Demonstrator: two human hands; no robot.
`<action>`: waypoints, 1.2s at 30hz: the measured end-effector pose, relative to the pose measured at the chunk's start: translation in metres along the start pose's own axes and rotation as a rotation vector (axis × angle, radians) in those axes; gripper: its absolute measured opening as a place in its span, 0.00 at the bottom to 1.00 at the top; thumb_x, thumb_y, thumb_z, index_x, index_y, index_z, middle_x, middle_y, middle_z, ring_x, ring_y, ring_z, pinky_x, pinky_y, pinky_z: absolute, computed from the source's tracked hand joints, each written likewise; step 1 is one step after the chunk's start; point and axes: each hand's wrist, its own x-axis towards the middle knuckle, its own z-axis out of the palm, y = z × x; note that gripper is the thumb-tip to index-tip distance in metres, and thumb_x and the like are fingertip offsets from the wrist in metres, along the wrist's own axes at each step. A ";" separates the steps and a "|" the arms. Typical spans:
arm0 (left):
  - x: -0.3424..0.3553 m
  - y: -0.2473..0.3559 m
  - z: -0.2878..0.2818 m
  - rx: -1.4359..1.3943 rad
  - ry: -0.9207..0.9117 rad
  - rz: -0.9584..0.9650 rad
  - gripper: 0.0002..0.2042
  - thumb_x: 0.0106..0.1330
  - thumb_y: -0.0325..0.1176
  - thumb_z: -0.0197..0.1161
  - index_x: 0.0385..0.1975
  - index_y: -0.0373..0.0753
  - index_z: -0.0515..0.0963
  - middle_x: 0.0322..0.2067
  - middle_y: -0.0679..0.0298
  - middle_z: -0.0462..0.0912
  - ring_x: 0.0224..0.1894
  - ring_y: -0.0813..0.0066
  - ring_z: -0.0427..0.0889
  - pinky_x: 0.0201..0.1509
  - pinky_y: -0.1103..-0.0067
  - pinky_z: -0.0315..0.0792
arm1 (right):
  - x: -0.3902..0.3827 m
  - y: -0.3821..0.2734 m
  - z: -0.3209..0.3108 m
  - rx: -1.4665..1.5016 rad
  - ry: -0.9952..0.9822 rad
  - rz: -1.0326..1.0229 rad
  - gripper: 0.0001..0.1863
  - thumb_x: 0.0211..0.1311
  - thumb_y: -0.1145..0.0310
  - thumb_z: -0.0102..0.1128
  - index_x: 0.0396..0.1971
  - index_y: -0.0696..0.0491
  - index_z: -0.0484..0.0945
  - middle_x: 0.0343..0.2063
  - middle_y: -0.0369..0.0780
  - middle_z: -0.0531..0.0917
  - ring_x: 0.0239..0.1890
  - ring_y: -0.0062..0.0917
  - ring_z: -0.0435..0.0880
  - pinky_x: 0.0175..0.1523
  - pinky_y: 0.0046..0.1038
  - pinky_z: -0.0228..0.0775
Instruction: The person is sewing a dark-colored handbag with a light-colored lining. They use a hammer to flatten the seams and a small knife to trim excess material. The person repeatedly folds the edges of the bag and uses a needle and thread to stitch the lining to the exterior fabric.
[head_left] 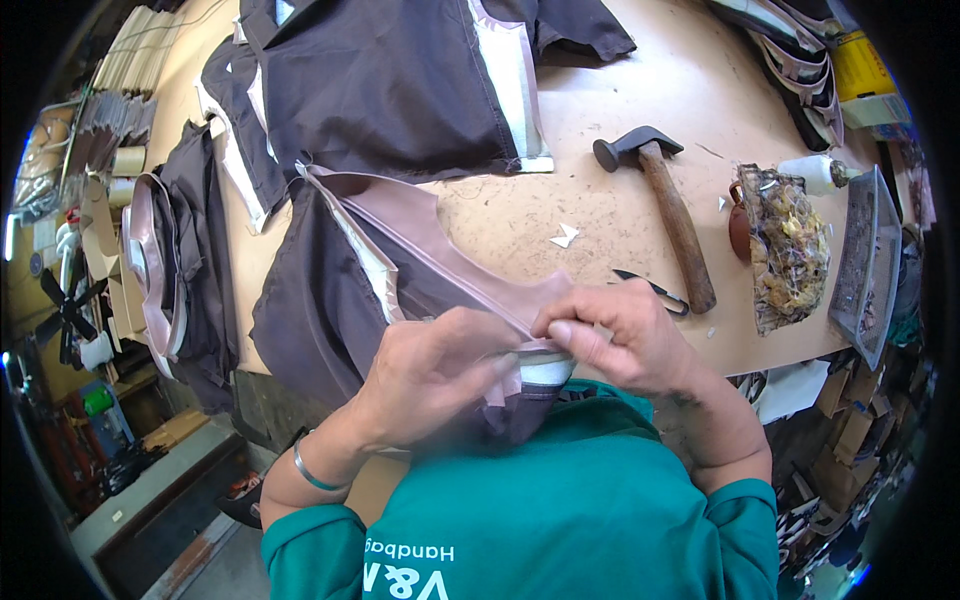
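Note:
A dark fabric piece (310, 290) with dusty pink smooth trim (400, 220) and a pale strip along its seam lies over the table's front edge against my body. My left hand (430, 365) is closed at the trimmed seam, slightly blurred, with fingertips pressing pink material. My right hand (610, 335) pinches the trim's edge just right of it. Beyond my right hand lie a dark-handled cutting tool, probably scissors (665, 292), and a wooden-handled hammer (675, 225). Small white scraps (565, 235) rest beside them.
More dark pieces (380, 90) lie across the table (520, 215) at the back and pile (180, 250) at left. A messy scrap-covered pad (785, 255), white spool (820, 172) and mesh tray (860, 270) sit at right. Stacked pieces (790, 60) occupy the back right corner.

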 end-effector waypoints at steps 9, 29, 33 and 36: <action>0.001 -0.009 -0.001 0.158 -0.080 0.363 0.08 0.49 0.19 0.60 0.30 0.35 0.75 0.21 0.63 0.79 0.22 0.75 0.80 0.25 0.82 0.74 | 0.008 0.006 -0.005 0.154 -0.234 0.069 0.08 0.59 0.70 0.50 0.32 0.59 0.74 0.24 0.43 0.77 0.27 0.29 0.76 0.34 0.27 0.67; 0.002 -0.013 0.004 0.129 -0.049 0.302 0.08 0.45 0.18 0.61 0.26 0.35 0.75 0.22 0.63 0.80 0.23 0.71 0.81 0.26 0.80 0.74 | 0.005 0.015 0.005 -0.097 -0.168 -0.126 0.06 0.55 0.70 0.53 0.31 0.56 0.72 0.22 0.44 0.75 0.26 0.40 0.74 0.31 0.33 0.65; 0.001 -0.003 0.003 0.171 -0.018 0.195 0.08 0.46 0.19 0.61 0.26 0.35 0.76 0.23 0.62 0.80 0.23 0.70 0.81 0.25 0.80 0.73 | 0.005 0.013 0.004 -0.110 -0.154 -0.127 0.04 0.56 0.71 0.53 0.29 0.55 0.74 0.20 0.42 0.75 0.24 0.36 0.75 0.30 0.30 0.66; -0.001 -0.004 -0.003 0.199 -0.026 0.201 0.09 0.46 0.19 0.62 0.29 0.35 0.76 0.23 0.61 0.80 0.23 0.69 0.80 0.24 0.80 0.73 | 0.005 0.011 0.001 -0.077 -0.154 -0.098 0.05 0.57 0.70 0.53 0.27 0.55 0.74 0.19 0.41 0.75 0.23 0.35 0.74 0.29 0.29 0.65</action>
